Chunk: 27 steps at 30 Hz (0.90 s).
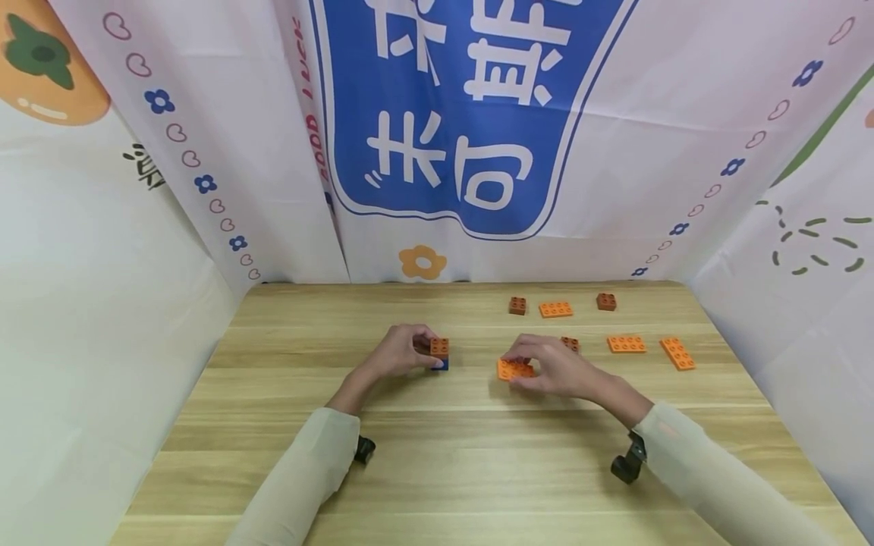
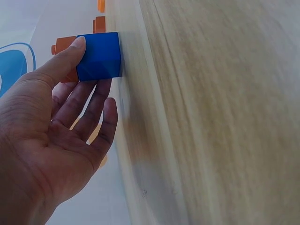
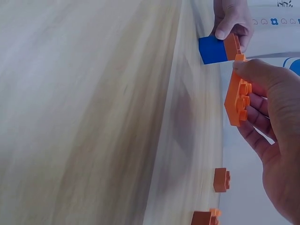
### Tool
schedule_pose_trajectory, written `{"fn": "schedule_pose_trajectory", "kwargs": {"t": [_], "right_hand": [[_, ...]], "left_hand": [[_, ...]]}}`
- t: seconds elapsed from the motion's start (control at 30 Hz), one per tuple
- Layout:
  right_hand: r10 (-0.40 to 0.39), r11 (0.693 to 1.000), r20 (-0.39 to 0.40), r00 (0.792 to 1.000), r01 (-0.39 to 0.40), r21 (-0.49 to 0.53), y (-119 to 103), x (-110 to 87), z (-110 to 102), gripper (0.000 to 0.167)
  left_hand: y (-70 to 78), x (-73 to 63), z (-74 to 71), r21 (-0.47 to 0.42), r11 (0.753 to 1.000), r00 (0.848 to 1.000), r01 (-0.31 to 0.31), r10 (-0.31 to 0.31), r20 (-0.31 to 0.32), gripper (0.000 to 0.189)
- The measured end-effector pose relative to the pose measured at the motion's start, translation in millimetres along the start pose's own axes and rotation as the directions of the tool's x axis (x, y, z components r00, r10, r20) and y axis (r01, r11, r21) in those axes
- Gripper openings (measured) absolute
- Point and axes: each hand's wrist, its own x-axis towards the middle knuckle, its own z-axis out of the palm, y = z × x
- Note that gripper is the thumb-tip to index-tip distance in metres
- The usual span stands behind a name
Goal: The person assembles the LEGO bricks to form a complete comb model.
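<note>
My left hand point(image 1: 401, 352) pinches a small stack between thumb and fingers: a brown toy building brick point(image 1: 440, 346) on top of a blue brick point(image 2: 99, 57). In the left wrist view the thumb lies across the seam of the two bricks, and the lower fingers are spread beneath them. To the right, my right hand point(image 1: 558, 368) grips a flat orange studded brick point(image 3: 233, 99) at its edges, studs facing up. A gap of table separates the orange brick from the stack in the head view.
On the right of the wooden table point(image 1: 437, 478) lie brown bricks point(image 1: 517, 305), one of them point(image 1: 570, 344) just behind my right hand, and flat orange bricks point(image 1: 627, 345). Printed cloth point(image 1: 287, 227) hangs along the back and both sides.
</note>
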Motion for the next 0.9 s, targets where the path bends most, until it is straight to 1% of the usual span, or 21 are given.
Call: {"fn": "schedule_pose_trajectory", "kwargs": {"t": [0.27,0.43,0.63,0.73,0.9], "right_hand": [[0.002,1.0,-0.021,1.0,-0.001,0.024,-3.9,15.6,3.9,0.031],[0.029,0.998,-0.007,1.0,-0.029,0.048,-8.7,25.7,3.7,0.032],[0.059,0.997,0.006,0.998,-0.059,0.048,-9.1,36.2,5.4,0.033],[0.068,0.996,-0.006,0.998,-0.067,0.053,-7.8,40.7,7.5,0.033],[0.047,0.997,-0.05,0.998,-0.044,0.062,-5.9,50.2,12.2,0.033]], "left_hand": [[-1.9,0.3,1.4,-0.005,1.0,1.0,-0.005,0.005,0.004,0.033],[-3.2,0.6,1.7,-0.005,1.0,1.0,-0.013,0.013,0.005,0.033],[-2.9,1.0,1.9,-0.006,1.0,1.0,-0.014,0.014,0.007,0.034],[-3.4,1.9,2.2,-0.005,1.0,1.0,-0.011,0.011,0.006,0.033],[-3.1,2.7,1.7,-0.001,1.0,1.0,0.0,0.0,0.0,0.032]]}}
